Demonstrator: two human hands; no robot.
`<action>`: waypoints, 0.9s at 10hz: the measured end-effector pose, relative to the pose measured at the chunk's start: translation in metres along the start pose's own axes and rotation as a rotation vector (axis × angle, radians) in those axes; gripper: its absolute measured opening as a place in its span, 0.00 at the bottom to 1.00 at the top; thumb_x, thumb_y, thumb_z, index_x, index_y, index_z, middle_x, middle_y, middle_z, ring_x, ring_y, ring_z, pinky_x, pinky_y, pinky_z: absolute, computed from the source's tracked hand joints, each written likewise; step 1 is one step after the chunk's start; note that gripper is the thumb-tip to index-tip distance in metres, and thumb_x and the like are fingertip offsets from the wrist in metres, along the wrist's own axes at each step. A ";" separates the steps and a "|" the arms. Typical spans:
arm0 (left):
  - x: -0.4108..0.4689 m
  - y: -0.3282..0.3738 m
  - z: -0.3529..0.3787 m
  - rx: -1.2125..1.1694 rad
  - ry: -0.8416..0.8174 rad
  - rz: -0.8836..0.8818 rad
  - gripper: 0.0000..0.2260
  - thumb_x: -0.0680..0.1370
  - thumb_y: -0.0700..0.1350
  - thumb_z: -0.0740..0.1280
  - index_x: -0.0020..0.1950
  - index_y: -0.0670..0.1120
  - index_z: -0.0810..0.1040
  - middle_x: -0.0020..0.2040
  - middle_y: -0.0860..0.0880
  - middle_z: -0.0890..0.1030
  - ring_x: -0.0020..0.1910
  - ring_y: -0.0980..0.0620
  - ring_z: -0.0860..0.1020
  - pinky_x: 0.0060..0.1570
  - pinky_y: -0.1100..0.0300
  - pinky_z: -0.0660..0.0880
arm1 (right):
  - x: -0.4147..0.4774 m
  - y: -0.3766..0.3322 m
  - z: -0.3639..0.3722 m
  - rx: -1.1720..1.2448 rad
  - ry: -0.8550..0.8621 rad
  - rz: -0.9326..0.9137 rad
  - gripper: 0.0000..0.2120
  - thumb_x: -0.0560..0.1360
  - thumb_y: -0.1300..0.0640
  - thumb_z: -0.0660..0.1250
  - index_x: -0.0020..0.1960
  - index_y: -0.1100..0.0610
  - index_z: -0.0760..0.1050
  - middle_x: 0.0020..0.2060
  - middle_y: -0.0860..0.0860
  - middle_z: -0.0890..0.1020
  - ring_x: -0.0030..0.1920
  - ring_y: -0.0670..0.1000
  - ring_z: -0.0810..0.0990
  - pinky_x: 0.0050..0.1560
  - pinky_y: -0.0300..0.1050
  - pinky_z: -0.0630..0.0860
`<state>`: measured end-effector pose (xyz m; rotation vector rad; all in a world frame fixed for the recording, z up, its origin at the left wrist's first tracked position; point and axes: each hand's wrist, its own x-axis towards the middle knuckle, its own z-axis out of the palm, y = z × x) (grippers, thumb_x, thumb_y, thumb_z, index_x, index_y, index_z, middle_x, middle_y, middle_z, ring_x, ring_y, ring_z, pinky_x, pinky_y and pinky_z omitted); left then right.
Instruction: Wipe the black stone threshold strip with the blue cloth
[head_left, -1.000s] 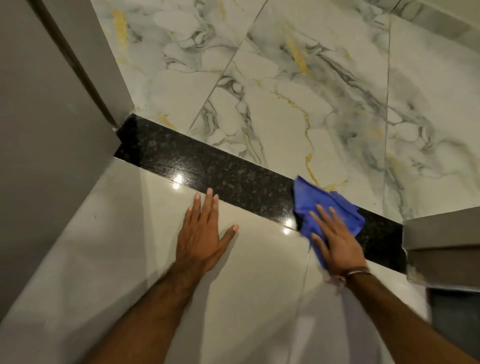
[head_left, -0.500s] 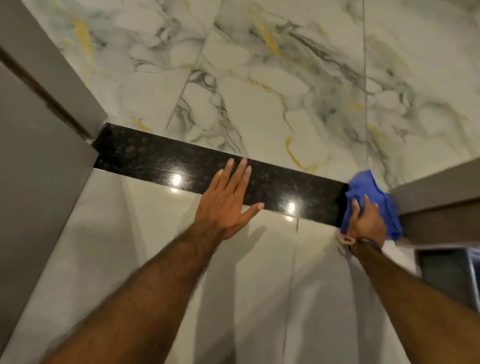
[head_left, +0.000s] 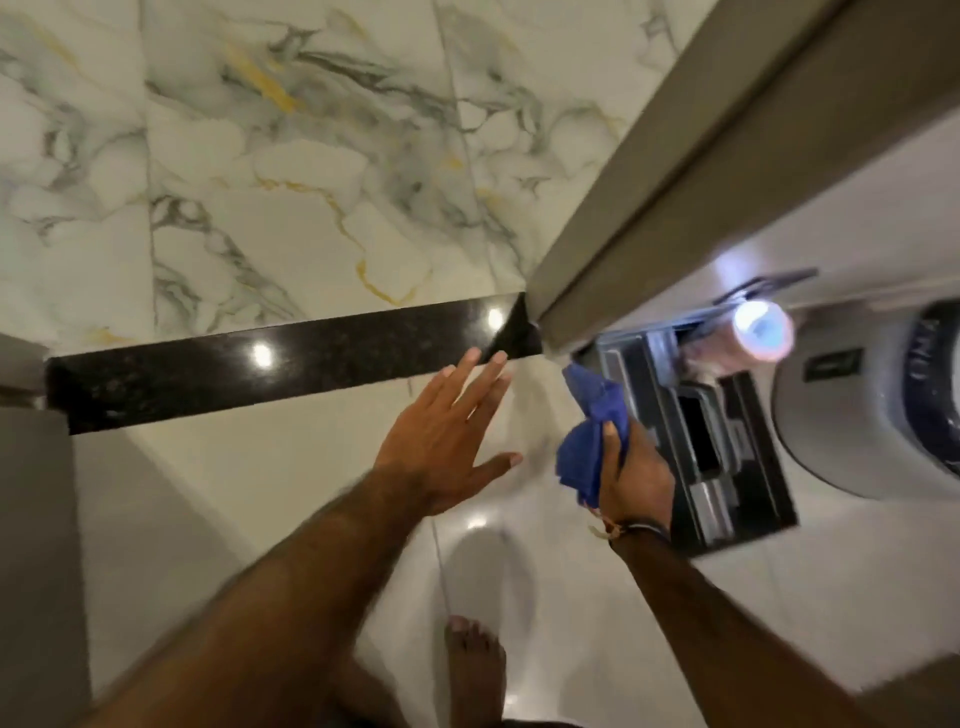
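The black stone threshold strip (head_left: 270, 366) runs across the floor from the left door frame to the right one, glossy with light spots on it. My left hand (head_left: 447, 441) is spread flat with fingers apart, its fingertips reaching the strip's near edge at the right end. My right hand (head_left: 631, 475) holds the bunched blue cloth (head_left: 589, 436) off the strip, over the pale tile near the right door frame. The cloth touches no part of the strip.
A grey door frame (head_left: 675, 156) slants down to the strip's right end. A washing machine (head_left: 852, 415) with an open detergent drawer (head_left: 717, 447) stands at the right. Marbled tiles (head_left: 285, 182) lie beyond the strip. My bare foot (head_left: 475, 660) rests on the pale tile below.
My right hand wiped the cloth to the strip's right end, then lifted it off toward me, bunched. My left hand slid right along the strip. The view swung right, revealing the washing machine.
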<state>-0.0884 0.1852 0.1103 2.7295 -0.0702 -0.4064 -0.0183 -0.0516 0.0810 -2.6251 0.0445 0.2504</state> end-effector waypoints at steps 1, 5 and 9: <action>0.019 0.058 0.002 0.101 -0.064 0.204 0.39 0.81 0.69 0.50 0.83 0.46 0.44 0.84 0.46 0.41 0.82 0.44 0.40 0.81 0.46 0.47 | -0.024 0.047 -0.055 -0.004 0.070 0.072 0.18 0.81 0.40 0.54 0.61 0.51 0.72 0.48 0.51 0.82 0.47 0.54 0.81 0.44 0.47 0.75; 0.179 0.101 0.149 0.638 -0.241 0.519 0.48 0.77 0.59 0.67 0.81 0.42 0.38 0.83 0.41 0.38 0.82 0.40 0.42 0.80 0.47 0.50 | -0.022 0.179 0.051 -0.235 -0.162 0.000 0.30 0.81 0.55 0.60 0.79 0.48 0.51 0.79 0.52 0.56 0.79 0.57 0.53 0.73 0.59 0.65; 0.146 0.121 0.081 0.641 -0.238 0.519 0.49 0.77 0.63 0.67 0.82 0.41 0.40 0.83 0.40 0.40 0.82 0.38 0.43 0.79 0.44 0.51 | -0.029 0.153 0.014 -0.305 -0.298 0.028 0.38 0.79 0.62 0.60 0.79 0.51 0.39 0.80 0.55 0.42 0.79 0.62 0.42 0.77 0.59 0.57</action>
